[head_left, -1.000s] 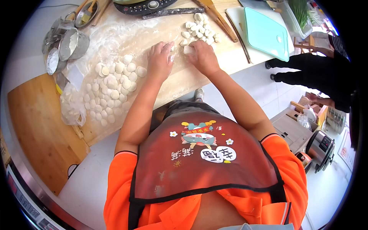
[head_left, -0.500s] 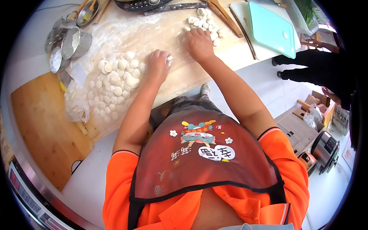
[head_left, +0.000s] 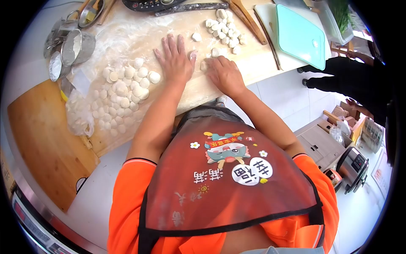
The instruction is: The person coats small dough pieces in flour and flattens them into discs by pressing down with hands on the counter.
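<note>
My left hand (head_left: 175, 61) lies on the floured board with its fingers spread and nothing in its grasp. Close by on its left is a cluster of flattened round dough pieces (head_left: 122, 91). My right hand (head_left: 225, 75) is curled near the board's front edge, its fingertips against a small dough piece (head_left: 204, 65) that they partly hide. Just above those fingers sits another dough lump (head_left: 216, 52). A single lump (head_left: 196, 37) rests between my left hand and the pile of uncut-looking dough lumps (head_left: 226, 27) at the back.
Wooden rods (head_left: 249, 23) and a thin dark stick (head_left: 267, 38) lie right of the pile. Beyond them is a turquoise lid (head_left: 300, 38). Metal containers (head_left: 78, 46) with white powder and a plastic bag (head_left: 80, 112) stand left. A person in dark clothes (head_left: 351, 76) is at right.
My left hand has opened from a closed shape and spread flat, slightly farther forward. My right hand has drawn back from the lump pile toward me. Several lumps near it now lie apart.
</note>
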{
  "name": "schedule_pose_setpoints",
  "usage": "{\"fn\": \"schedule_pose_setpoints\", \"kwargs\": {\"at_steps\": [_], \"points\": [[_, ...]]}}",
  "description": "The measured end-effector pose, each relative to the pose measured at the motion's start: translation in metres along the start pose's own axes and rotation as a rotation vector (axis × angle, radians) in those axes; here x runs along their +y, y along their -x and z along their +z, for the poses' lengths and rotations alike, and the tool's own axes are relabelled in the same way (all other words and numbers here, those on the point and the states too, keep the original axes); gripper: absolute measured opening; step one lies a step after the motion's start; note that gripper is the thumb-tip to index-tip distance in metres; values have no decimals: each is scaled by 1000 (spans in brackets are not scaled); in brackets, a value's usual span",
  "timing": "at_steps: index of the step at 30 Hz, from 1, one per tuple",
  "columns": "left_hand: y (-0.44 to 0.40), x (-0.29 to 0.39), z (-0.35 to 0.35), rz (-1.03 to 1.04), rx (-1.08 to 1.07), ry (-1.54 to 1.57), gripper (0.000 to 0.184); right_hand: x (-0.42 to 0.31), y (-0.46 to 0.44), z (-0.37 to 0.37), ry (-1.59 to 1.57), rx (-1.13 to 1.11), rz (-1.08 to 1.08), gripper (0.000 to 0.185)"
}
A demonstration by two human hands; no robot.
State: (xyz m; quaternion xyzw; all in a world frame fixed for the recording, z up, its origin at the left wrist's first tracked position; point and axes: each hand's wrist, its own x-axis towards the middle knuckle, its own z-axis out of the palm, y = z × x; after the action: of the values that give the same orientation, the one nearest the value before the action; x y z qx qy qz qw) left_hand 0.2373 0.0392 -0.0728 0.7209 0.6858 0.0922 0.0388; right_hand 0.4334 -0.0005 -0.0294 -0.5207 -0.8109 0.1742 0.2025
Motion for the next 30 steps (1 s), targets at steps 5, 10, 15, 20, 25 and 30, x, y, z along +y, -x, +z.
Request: {"fn": "schedule_pose_setpoints", "kwargs": {"at_steps": [5,10,15,20,25,30], "points": [[-13,0,3,18,8,22,77,-2,-13,5,-24,-67,26,40],[-22,-28,-2,112,-102,-31,68,-19,-17,39,7,-33,-116,25],[-16,-48,-11,-3,-146,84,68,-53,-19,27,61,-148,-25,21],[25,17,3,-76,-81,85,82,5,-58,-1,70,33,-24,28],[9,30,-10,-89,-131,6,91,33,-107,15,38,-26,-120,34],[4,25,-3,-62,-71,26,85,45,-121,36,185,-13,-307,25]]}}
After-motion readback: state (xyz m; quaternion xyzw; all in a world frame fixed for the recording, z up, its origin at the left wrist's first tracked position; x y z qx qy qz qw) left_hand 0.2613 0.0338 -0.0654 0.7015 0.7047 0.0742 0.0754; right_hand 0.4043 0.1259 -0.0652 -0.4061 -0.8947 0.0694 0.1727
